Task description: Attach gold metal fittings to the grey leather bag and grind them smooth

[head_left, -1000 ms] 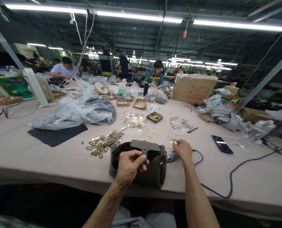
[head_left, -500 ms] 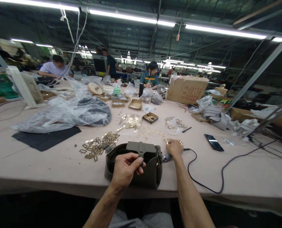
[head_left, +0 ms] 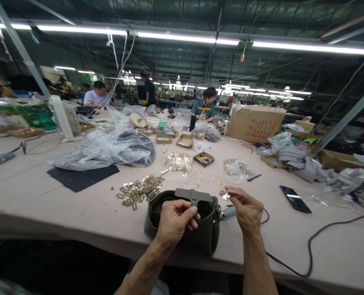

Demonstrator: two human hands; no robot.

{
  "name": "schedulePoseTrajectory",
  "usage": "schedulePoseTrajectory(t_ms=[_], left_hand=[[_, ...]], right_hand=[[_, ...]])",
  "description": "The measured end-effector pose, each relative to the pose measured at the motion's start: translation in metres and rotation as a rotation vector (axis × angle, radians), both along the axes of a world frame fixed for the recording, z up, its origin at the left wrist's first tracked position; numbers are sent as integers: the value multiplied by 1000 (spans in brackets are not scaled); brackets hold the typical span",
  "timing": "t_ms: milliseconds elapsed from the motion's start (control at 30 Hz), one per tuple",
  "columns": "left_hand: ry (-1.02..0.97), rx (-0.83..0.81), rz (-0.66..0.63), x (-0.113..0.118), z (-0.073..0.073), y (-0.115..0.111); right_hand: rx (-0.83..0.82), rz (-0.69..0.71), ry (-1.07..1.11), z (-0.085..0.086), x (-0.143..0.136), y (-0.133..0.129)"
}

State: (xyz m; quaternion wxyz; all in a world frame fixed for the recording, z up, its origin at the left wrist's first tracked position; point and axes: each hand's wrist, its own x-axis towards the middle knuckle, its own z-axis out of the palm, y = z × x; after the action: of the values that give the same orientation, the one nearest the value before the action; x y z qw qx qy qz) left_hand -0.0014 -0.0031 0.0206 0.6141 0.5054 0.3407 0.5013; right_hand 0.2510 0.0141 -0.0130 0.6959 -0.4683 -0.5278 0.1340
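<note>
Left hand point(head_left: 175, 219) fingers pinching strap point(head_left: 194, 200) of bag point(head_left: 184, 229) at counter point(head_left: 46, 205) near edge, right hand point(head_left: 245, 209) fingers holding buckle point(head_left: 227, 196).

From my remote seat I can make out red printing on the side of the cardboard box point(head_left: 254, 123) at the far side of the tabletop point(head_left: 31, 196), but the characters are too small and blurred for me to read. The green packaging point(head_left: 36, 116) at far left carries markings that I cannot read either. Nothing else bears readable text.
</note>
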Motion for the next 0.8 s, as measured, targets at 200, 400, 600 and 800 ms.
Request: schedulePoseTrajectory(t_ms=[200, 400, 600, 800], left_hand=[[-17, -17, 5, 1, 5, -3], [-72, -48, 47, 2, 5, -5], [-116, -75, 19, -1, 8, -7], [-110, -79, -51, -8, 10, -8]], right_hand=[[52, 16, 25, 15, -25, -22], [13, 27, 182, 27, -55, -38], [-66, 44, 79, 59, -90, -59], [-110, 134, -64, 67, -106, -53]])
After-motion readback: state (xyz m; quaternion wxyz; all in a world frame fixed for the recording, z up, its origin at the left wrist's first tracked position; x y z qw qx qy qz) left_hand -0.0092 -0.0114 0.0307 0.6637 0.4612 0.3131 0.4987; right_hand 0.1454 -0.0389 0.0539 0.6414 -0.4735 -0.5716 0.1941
